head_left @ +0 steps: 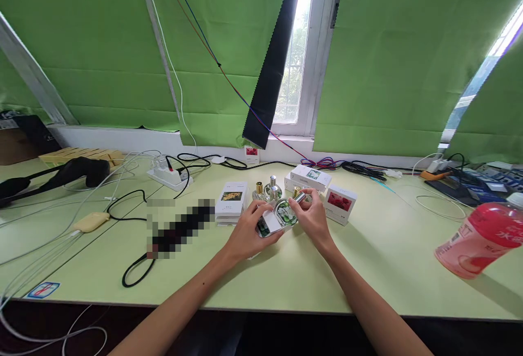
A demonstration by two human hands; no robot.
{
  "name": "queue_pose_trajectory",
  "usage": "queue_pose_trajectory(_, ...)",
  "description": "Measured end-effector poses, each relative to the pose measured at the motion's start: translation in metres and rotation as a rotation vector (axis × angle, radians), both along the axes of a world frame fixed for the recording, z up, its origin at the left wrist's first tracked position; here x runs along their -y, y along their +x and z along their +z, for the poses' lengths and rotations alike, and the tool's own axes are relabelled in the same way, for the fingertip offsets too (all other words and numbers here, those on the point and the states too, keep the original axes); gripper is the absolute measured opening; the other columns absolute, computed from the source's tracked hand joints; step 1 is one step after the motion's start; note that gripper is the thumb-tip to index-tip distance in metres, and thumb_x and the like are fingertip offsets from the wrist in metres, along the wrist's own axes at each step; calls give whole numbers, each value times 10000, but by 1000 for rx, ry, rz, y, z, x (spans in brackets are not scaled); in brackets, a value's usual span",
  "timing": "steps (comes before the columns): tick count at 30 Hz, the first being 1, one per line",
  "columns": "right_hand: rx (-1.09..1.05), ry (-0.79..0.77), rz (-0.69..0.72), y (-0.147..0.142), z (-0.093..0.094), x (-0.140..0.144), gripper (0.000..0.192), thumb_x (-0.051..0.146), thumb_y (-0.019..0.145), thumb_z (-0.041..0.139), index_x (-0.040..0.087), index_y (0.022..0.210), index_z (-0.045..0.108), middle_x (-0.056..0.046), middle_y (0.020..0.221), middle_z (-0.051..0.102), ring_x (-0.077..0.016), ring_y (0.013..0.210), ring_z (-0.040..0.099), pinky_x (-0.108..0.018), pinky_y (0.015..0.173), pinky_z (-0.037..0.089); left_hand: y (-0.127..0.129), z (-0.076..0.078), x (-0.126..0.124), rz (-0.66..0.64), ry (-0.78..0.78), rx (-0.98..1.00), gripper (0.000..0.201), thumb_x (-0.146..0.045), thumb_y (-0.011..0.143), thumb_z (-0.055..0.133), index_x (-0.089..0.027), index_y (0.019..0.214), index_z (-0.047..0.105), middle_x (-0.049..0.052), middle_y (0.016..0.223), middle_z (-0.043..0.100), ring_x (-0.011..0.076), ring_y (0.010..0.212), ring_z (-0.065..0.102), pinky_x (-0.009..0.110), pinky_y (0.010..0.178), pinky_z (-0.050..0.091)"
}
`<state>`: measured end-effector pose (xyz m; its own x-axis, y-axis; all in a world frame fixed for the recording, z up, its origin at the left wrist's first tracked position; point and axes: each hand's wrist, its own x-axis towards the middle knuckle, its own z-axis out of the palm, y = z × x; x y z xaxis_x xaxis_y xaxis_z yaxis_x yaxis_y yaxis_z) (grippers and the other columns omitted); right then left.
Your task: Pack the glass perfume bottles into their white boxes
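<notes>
My left hand (250,230) grips a small white box (269,225) with green print at the middle of the light green table (368,269). My right hand (312,215) holds a round perfume bottle (286,211) with a silver cap, its body resting in or against the box's open end. Just behind stand two more small bottles (267,188), one gold-capped and one silver-capped. A white box with a yellow flower picture (231,198) lies to the left, a white box with a red picture (340,202) to the right, and a white box with green print (310,176) behind.
A pink drink bottle (478,239) lies tilted at the right. A white power strip (169,176) and several cables cover the left and back of the table. A black object (61,173) rests far left. Green curtains and a window stand behind.
</notes>
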<state>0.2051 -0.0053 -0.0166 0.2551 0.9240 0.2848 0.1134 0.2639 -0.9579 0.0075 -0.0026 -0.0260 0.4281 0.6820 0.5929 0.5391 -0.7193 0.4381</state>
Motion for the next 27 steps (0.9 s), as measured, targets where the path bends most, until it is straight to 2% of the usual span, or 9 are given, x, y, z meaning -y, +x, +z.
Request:
queue_pose_trajectory(19,74,-43,50,-9,-8,0,441,507,798,711,248,1064,473,-22,691,722,-249,631,694,-331,580,516,3,1,1,-27,-24,45,457,-405,802,778,-238,1172,569,89,1215,614,271,1118,647,404,920,557)
queue_pose_trajectory(27,74,-61,43,-9,-12,-3,446,502,775,734,243,1039,486,-18,698,718,-239,633,693,-310,561,501,5,2,3,-30,-46,81,429,-368,782,792,-239,1134,583,74,1149,644,259,1064,658,403,900,556)
